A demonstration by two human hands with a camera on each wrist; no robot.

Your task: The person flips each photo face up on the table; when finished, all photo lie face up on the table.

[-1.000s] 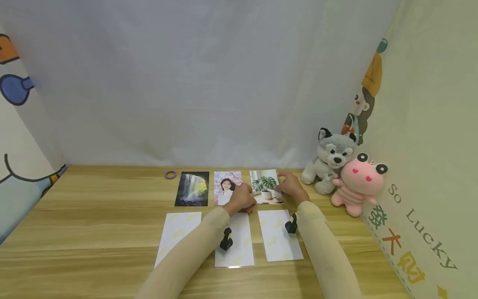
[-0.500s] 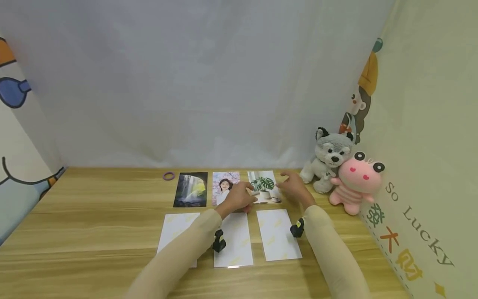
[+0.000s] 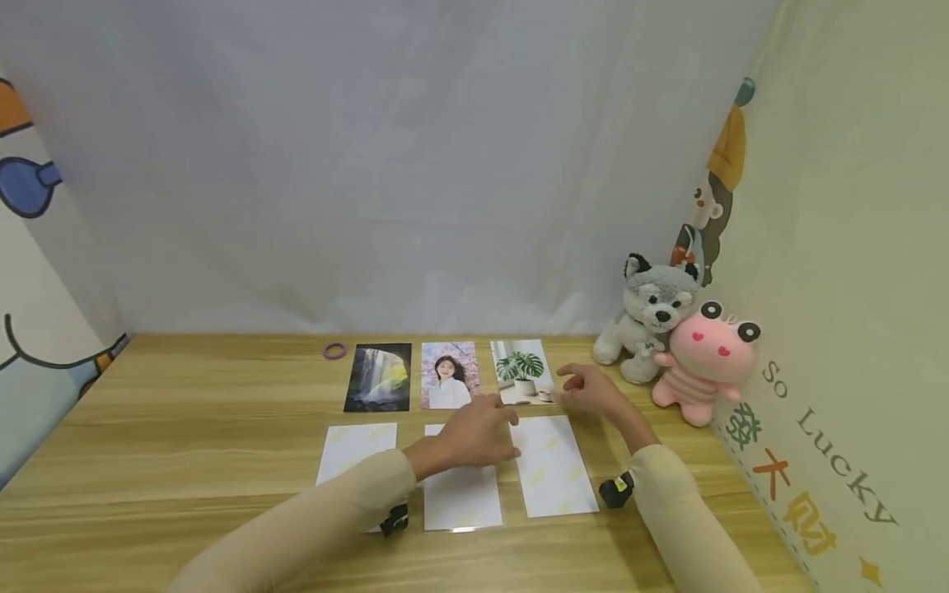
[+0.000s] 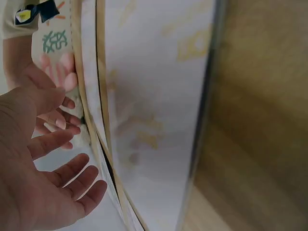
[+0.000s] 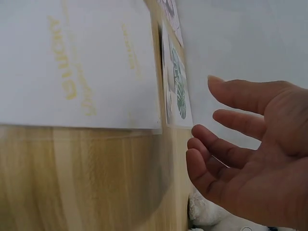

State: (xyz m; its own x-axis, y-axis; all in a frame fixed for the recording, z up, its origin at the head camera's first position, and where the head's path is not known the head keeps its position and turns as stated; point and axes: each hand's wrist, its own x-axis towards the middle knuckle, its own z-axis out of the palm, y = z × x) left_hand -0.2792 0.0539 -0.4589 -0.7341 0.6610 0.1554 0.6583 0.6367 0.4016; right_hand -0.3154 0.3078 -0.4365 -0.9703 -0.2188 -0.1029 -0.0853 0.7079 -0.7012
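Three photos lie in a back row in the head view: a waterfall photo [image 3: 378, 377], a portrait photo [image 3: 449, 375] and a plant photo [image 3: 522, 372]. In front of them is a row of white-backed sheets, with a left sheet [image 3: 356, 445], a middle sheet [image 3: 463, 502] and a right sheet [image 3: 556, 465]. My left hand [image 3: 474, 432] hovers over the middle sheet with relaxed fingers, holding nothing. To the right of the plant photo is my right hand [image 3: 593, 391], its fingers loosely bent and nothing between them. My left sleeve covers part of the left sheet.
A purple ring [image 3: 334, 351] lies left of the waterfall photo. A grey plush dog [image 3: 652, 317] and a pink plush frog [image 3: 708, 362] sit at the back right against the printed side wall. A white curtain [image 3: 371, 181] hangs behind the wooden table [image 3: 185, 453].
Both hands have come away from the plant photo. The left moved back toward me over the middle sheet; the right moved slightly right and toward me. The photos stay in their row.
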